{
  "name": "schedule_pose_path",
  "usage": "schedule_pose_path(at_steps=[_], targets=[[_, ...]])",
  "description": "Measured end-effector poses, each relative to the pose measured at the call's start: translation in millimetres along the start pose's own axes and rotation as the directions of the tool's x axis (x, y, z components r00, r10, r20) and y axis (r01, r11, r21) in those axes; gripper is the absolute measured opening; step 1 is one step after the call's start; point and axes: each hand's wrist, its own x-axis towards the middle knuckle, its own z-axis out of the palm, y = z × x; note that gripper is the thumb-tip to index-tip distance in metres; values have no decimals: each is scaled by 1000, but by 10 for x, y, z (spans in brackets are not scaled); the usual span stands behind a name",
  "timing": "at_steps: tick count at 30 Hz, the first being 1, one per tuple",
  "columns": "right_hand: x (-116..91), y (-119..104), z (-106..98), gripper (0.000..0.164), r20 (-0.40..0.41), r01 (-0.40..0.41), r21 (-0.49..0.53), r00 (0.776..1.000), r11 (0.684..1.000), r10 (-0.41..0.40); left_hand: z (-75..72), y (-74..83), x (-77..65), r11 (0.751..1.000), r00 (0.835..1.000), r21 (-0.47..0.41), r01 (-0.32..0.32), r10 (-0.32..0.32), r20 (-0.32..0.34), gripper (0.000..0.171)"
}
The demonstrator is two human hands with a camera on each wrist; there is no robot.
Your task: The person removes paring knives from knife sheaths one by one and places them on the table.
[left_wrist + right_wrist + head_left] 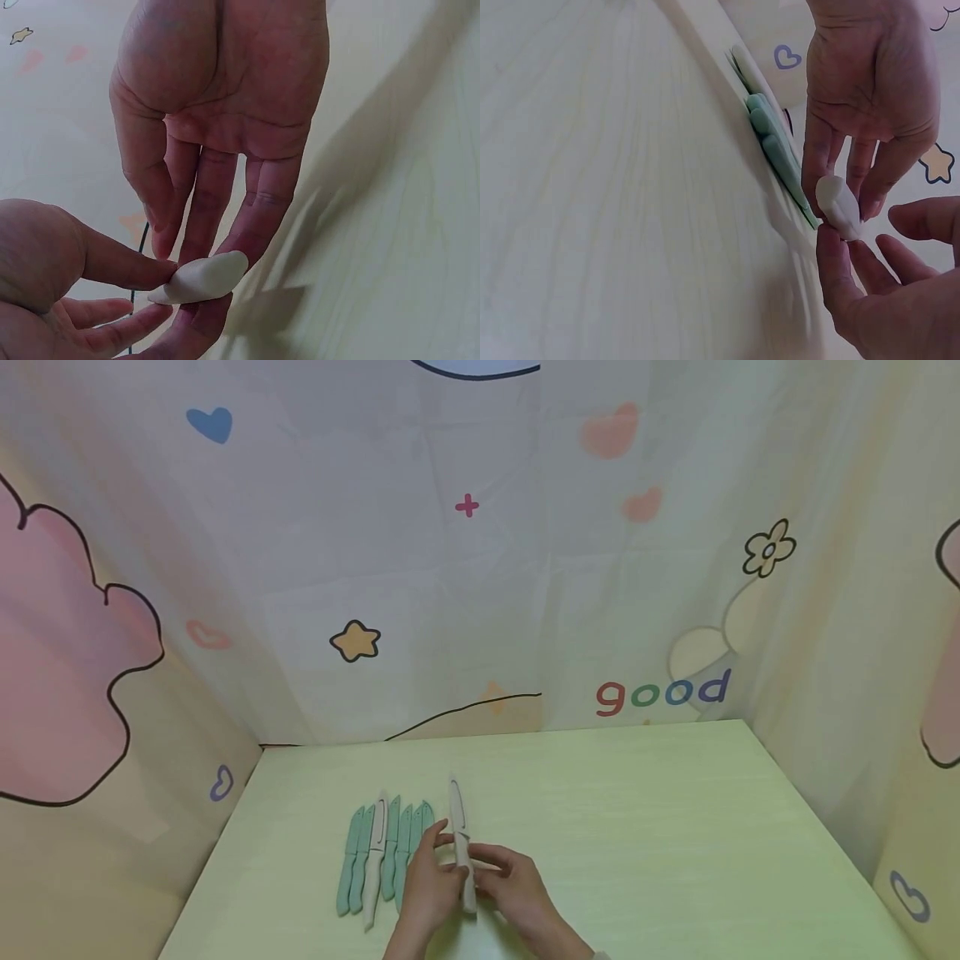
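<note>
A white knife (462,843) is held up between both hands, its tip pointing towards the back wall. My left hand (431,877) pinches its handle from the left. From the other side my right hand (517,889) has its curled fingertips on the same handle. In the left wrist view the rounded white handle end (210,277) shows between the fingers of both hands. The right wrist view also has the handle (838,208) end-on, with my left hand (874,82) above and my right hand (900,307) below. The left hand partly covers the neighbouring knives.
Left of my hands, several green knives (348,860) lie side by side on the pale green table (637,835), tips towards the back. Among them lies another white knife (375,864), longer than its neighbours. A printed curtain (465,593) stands behind and along both sides.
</note>
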Motion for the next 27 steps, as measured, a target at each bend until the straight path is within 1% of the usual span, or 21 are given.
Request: schedule_pose_path(at_steps=[6,13,16,20,23,27], targets=[[2,-26,-38,39,-38,-4,34,999,999,5,5,30,4,997,999,-73,22,-19,42,78],[-14,-46,-81,40,-70,-13,67,997,998,18,43,29,20,991,997,-135,15,-5,71,77],[-20,-54,-111,39,-83,-14,83,996,996,21,61,42,22,987,996,-159,17,-3,92,75],[-19,-49,-160,39,-91,-13,88,996,996,21,87,43,27,981,992,-194,7,18,124,72],[-26,-39,-198,39,-101,-16,92,995,996,25,109,37,26,969,986,-248,3,38,161,67],[-52,-37,-249,38,-122,-13,91,992,996,24,149,37,22,947,976,-321,26,45,212,63]])
